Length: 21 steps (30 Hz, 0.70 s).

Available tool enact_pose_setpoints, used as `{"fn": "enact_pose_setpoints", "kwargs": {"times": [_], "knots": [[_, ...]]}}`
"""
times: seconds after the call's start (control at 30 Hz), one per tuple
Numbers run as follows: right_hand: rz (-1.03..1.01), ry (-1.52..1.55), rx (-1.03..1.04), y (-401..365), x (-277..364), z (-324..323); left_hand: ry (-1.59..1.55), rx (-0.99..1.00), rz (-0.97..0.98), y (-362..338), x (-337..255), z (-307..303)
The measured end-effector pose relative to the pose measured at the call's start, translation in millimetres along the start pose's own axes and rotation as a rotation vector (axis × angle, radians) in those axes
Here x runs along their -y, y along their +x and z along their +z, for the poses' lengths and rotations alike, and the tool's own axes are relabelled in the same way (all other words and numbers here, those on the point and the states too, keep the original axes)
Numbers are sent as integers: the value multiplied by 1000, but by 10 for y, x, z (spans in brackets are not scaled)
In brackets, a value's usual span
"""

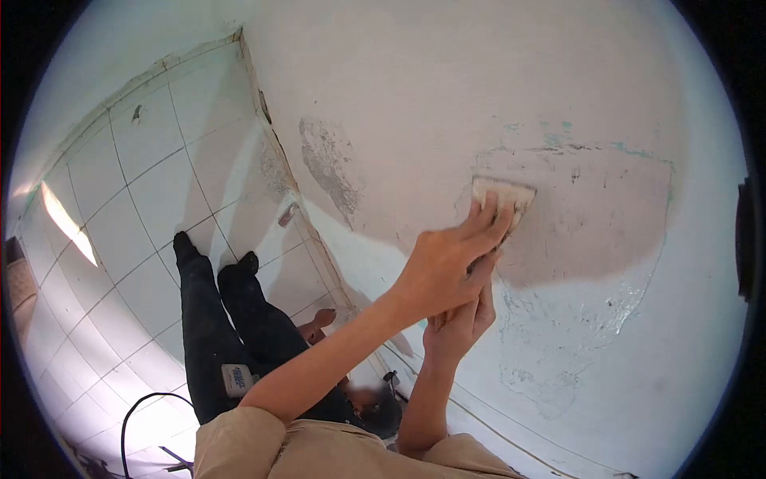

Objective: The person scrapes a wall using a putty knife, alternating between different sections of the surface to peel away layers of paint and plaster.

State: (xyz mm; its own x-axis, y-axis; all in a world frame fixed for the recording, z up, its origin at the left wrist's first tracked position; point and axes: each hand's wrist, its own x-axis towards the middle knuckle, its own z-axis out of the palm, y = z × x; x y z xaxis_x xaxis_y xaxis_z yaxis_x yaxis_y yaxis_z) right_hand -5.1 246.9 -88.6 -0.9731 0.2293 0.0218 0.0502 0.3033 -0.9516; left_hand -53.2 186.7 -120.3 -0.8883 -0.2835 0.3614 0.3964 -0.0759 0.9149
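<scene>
Our scraper (515, 191) lies against the wall (415, 96), left grip (453, 262) closed on it with fingers behind the edge, right grip (461, 326) wrapped around its lower end; we should press evenly, edge flat.

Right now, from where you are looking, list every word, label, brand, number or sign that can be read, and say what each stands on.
No text can be read with certainty.
White rectangular item against the dark trousers: blue lettering, too small and blurred to read.
Scraper: no lettering shows on its visible part.
Wall: marks and worn patches, but no legible words or numbers.
</scene>
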Motion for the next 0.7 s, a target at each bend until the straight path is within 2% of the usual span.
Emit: {"fn": "enact_pose_setpoints", "kwargs": {"times": [0.07, 0.13, 0.33, 0.4, 0.53, 0.6, 0.67, 0.7], "knots": [[22, 23, -6, 60, -4, 27, 12, -6, -86, 159, 8, -48], [-34, 61, 42, 109, -6, 122, 2, 26, -82, 119, 5, -94], [27, 0, -45, -30, 49, 114, -12, 80, -95, 63, 12, -108], [41, 74, 42, 1, 30, 77, 38, 95, -129, 102, -12, -152], [20, 0, -31, -68, 97, 58, 3, -4, -19, 61, -47, -79], [50, 7, -106, 12, 64, 75, 47, 117, -152, 136, -60, -100], [17, 30, -3, 31, 39, 96, 5, 104, -146, 87, -33, -113], [-29, -74, -30, -17, 6, 76, -29, 84, -134, 84, -19, -127]]}}
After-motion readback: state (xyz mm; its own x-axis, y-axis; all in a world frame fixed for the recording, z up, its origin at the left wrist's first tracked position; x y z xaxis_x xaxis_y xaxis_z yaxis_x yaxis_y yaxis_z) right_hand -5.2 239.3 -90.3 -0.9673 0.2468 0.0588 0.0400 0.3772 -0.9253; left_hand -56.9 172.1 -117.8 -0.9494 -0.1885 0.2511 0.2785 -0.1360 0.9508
